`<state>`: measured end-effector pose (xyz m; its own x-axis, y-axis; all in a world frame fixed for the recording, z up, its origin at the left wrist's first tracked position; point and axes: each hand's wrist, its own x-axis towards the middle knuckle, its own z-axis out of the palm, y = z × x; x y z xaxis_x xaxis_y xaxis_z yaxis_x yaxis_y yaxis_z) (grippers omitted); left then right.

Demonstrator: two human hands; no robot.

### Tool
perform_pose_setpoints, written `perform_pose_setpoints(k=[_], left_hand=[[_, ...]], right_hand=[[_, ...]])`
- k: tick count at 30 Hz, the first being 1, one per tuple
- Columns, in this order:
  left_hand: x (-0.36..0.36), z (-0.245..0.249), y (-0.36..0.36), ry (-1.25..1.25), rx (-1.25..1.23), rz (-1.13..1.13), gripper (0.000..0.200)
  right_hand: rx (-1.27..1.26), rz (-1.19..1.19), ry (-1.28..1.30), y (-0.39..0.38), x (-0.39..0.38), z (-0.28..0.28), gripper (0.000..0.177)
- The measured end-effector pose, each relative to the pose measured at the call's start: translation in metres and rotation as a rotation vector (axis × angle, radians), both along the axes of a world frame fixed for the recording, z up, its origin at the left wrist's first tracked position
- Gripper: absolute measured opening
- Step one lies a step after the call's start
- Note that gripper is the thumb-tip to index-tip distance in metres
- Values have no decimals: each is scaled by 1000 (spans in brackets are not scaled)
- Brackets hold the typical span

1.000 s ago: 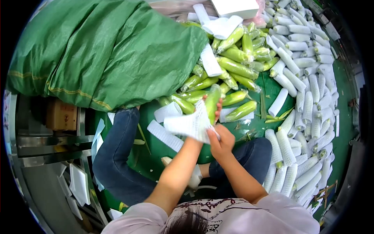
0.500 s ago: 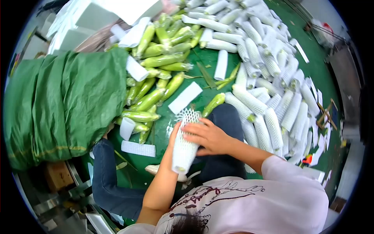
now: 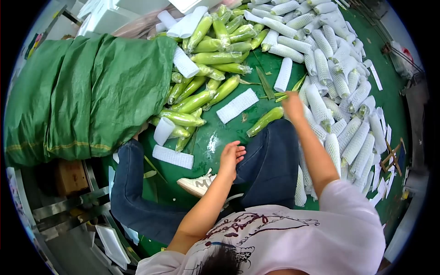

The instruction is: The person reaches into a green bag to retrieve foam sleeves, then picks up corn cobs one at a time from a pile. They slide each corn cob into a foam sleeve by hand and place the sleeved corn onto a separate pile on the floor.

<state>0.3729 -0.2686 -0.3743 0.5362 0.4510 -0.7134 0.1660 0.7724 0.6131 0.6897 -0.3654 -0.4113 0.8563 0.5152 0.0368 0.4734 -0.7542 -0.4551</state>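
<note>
My left hand (image 3: pixel 233 160) hovers above my bent knee, fingers loosely curled and nothing in them. My right hand (image 3: pixel 293 106) is stretched out to the left edge of the pile of corn cobs in white foam net sleeves (image 3: pixel 316 98); its fingers are mostly hidden from above. Just below that hand, a film-wrapped green corn cob (image 3: pixel 266 121) lies against my knee. Flat white foam net sleeves rest on the green floor, one foam sleeve (image 3: pixel 237 106) between my hands and the heap of film-wrapped corn (image 3: pixel 215 57).
A big green sack (image 3: pixel 87 96) lies at the left, beside the heap of corn. White foam boxes (image 3: pixel 107 16) stand at the back left. Loose green leaves (image 3: pixel 265 83) and another foam sleeve (image 3: pixel 173 157) are on the floor. Metal frames (image 3: pixel 68 206) stand at lower left.
The sleeved corn cob that both hands held has left them. My right hand has moved right and forward to the sleeved pile; my left has drawn away with nothing in it. The view has shifted.
</note>
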Motion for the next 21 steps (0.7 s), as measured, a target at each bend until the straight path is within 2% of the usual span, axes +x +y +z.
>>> perform_pose_setpoints(k=[1,2,4,6,7,8,10,12,13,14,16,18,19,20,21], left_hand=[[2,2,-2,-19,29,-22,30],[3,5,-3,-34,63,-48,29],[4,12,3,-77,237,-53,24],[5,13,13,-149,434,-63,21],[6,23,23,-193,550,-46,19],[6,33,32,-174,658,-62,18],[8,52,57,-100,894,-144,17],[16,65,84,-9,1269,-229,14],[23,56,97,3,1413,-243,18],[30,49,111,37,1663,-308,31],[45,53,117,260,1794,-502,48],[58,23,117,-96,1383,-388,54],[62,4,112,-254,1163,-326,58],[64,-12,102,-227,1117,-276,61],[66,-26,86,-200,1074,-226,63]], right_hand=[[-75,-2,299,37,-14,0,45],[-124,-70,384,66,-18,-37,60],[-10,-349,380,108,-47,-84,72],[231,-633,520,132,-57,-151,69],[350,-734,544,142,-68,-147,63],[426,-732,495,153,-82,-144,58],[456,-498,552,164,-91,-149,49],[641,-336,668,169,-97,-152,47],[723,-219,842,167,-108,-130,43],[808,-108,1016,163,-122,-83,40],[958,170,1354,146,-150,-8,36],[993,138,1773,126,-161,-5,36],[966,-24,1986,109,-160,14,36],[1073,24,2100,98,-159,35,35],[870,9,1990,86,-160,32,34]])
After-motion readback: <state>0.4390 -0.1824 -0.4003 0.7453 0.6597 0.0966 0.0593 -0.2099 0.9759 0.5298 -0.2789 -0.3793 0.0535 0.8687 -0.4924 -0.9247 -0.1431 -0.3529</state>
